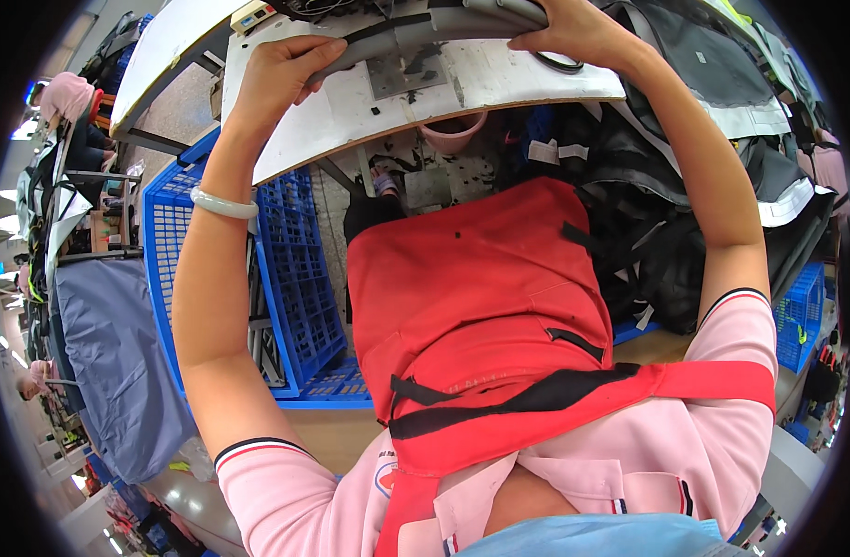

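Observation:
A long grey strip with black parts (402,35) bows in an arc between my two hands, above the white worktable (337,125). It looks soft and tube-like or folded, though I cannot make out exactly what it is. My left hand (285,76) pinches its left end between thumb and fingers. At the other end my right hand (578,35) grips the strip, with part of that hand cut off by the upper picture edge. A white bangle (223,203) circles my left wrist. Under the strip, a grey metal plate (406,72) is set in the tabletop, with dark scraps about it.
Blue plastic crates (299,269) stand by my left arm. Black bags and straps (666,223) are heaped on my right. Beneath the table edge sits a pink basin (454,135). My red apron (471,288) covers my lap. People in pink work far left.

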The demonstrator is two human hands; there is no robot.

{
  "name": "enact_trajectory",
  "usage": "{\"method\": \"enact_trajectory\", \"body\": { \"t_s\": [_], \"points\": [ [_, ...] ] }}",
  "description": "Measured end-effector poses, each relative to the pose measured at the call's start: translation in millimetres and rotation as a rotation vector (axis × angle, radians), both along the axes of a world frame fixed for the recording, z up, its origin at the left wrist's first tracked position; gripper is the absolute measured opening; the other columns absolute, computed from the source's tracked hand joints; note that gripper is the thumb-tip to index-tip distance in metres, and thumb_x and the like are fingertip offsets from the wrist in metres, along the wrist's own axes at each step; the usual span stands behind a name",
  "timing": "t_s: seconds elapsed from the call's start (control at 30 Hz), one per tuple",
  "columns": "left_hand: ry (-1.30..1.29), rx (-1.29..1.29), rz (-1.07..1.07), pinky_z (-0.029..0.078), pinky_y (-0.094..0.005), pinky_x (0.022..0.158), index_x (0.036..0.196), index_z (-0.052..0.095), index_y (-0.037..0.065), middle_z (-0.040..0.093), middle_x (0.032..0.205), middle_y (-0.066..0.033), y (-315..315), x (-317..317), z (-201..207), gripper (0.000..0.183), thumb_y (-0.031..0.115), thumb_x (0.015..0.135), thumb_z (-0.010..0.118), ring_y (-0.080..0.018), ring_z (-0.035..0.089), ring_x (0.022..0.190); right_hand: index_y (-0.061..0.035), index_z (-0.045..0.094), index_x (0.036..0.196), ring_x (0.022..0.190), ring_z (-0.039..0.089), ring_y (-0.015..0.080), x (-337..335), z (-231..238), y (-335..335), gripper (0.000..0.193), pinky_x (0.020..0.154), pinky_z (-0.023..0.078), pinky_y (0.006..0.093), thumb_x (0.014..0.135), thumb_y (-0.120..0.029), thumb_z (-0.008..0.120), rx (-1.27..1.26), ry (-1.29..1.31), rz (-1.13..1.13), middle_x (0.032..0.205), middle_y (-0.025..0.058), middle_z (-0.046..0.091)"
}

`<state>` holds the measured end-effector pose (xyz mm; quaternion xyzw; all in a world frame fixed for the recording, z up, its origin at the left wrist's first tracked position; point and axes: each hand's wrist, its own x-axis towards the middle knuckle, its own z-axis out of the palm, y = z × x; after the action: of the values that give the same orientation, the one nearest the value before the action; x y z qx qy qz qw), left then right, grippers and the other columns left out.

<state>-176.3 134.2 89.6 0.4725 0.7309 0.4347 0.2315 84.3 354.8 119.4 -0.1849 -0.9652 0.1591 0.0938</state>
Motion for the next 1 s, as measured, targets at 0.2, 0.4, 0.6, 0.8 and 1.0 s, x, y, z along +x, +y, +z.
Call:
{"method": "enact_trajectory", "body": {
  "t_s": [0.2, 0.4, 0.6, 0.8, 1.0],
  "points": [
    [-0.05, -0.015, -0.044, 0.031, -0.0189, 0.05, 0.108, 0.072, 0.003, 0.055, 0.065, 0.0026, 6, -2, 5, 0.033, 0.031, 0.092, 0.067, -0.0028, 0.044, 0.055, 0.0058, 0.054, 0.121, 0.102, 0.063, 0.0366, -5, -2, 12, 0.067, 0.087, 0.049, 0.0403, 0.072, -0.031, 0.081, 0.045, 0.058, 0.029, 0.104, 0.0271, 0.065],
    [0.002, 0.063, 0.054, 0.046, -0.0231, 0.062, 0.105, 0.074, 0.003, 0.067, 0.075, -0.0037, 10, -30, -10, 0.031, 0.03, 0.09, 0.068, -0.0073, 0.058, 0.065, 0.0041, 0.056, 0.117, 0.095, 0.065, 0.0324, -4, 0, 5, 0.059, 0.083, 0.049, 0.041, 0.074, -0.028, 0.079, 0.096, 0.025, -0.131, 0.1, 0.0229, 0.066],
    [0.177, -0.17, -0.368, 0.044, -0.0233, 0.06, 0.101, 0.074, 0.002, 0.067, 0.077, 0.0002, 25, 57, 5, 0.031, 0.03, 0.089, 0.067, -0.0078, 0.055, 0.065, -0.0069, 0.065, 0.087, 0.108, 0.058, 0.0281, -18, -69, -134, 0.012, 0.09, 0.052, 0.0386, 0.077, -0.014, 0.063, 0.587, 0.395, 0.646, 0.098, 0.0093, 0.063],
    [-0.087, -0.15, -0.46, 0.046, -0.0266, 0.084, 0.116, 0.067, 0.0, 0.068, 0.102, -0.0042, 17, 56, -10, 0.041, 0.035, 0.097, 0.057, -0.0114, 0.058, 0.091, -0.0035, 0.065, 0.092, 0.094, 0.065, 0.0338, -28, -47, -121, 0.02, 0.084, 0.051, 0.0449, 0.072, -0.008, 0.065, 0.257, -0.046, 0.443, 0.094, 0.02, 0.067],
    [-0.156, -0.391, -0.268, 0.047, -0.0256, 0.072, 0.106, 0.07, -0.003, 0.066, 0.081, -0.0021, -46, 33, -37, 0.039, 0.033, 0.094, 0.063, -0.0093, 0.057, 0.076, 0.0057, 0.057, 0.118, 0.095, 0.063, 0.031, 34, -15, -37, 0.056, 0.09, 0.046, 0.0371, 0.071, -0.019, 0.072, -0.102, 0.044, 0.073, 0.101, 0.0196, 0.065]
  ]
}}
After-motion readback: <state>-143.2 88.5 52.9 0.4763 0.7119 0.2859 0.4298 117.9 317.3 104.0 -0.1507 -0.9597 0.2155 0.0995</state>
